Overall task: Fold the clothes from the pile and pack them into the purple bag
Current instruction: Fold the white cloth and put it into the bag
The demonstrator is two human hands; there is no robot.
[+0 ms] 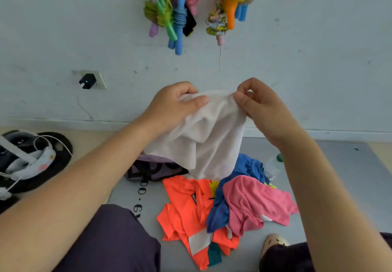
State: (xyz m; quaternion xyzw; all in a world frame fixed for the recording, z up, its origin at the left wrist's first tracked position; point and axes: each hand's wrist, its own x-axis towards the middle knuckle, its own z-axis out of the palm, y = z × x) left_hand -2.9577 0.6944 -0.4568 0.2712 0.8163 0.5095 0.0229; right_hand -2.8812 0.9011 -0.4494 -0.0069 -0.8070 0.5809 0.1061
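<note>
Surface: grey floor mat [339, 165] with black lettering at its near left part, laid on a pale wood-toned floor [93, 142] that shows along the mat's left and far right edges.

Room: white wall [307, 70] straight ahead, meeting the floor at a low baseboard. Two bunches of coloured skipping ropes [169, 10] hang high on the wall. Lower left, a wall socket holds a black charger [87, 80] with a thin cable trailing down.

White garment [201, 140]: held up in the air over the mat. The left hand [174, 106] grips its top edge with curled fingers and thumb; the right hand [261, 104] pinches the same edge between thumb and fingertips, near the left one. The cloth hangs in loose folds.

Clothes pile: on the mat, just below the hanging garment. Orange shirt [186, 208] spread nearest; blue garment [244, 170] and pink garment [254, 201] heaped on its right side.

Purple bag [152, 170]: on the mat at the pile's far left, partly hidden behind the white garment.

Clear plastic bottle [272, 167], green cap: lies beyond the pile on the right.

Left edge: a black round object [59, 144] on the floor carrying white straps and cables.

Open mat lies right of the pile.
</note>
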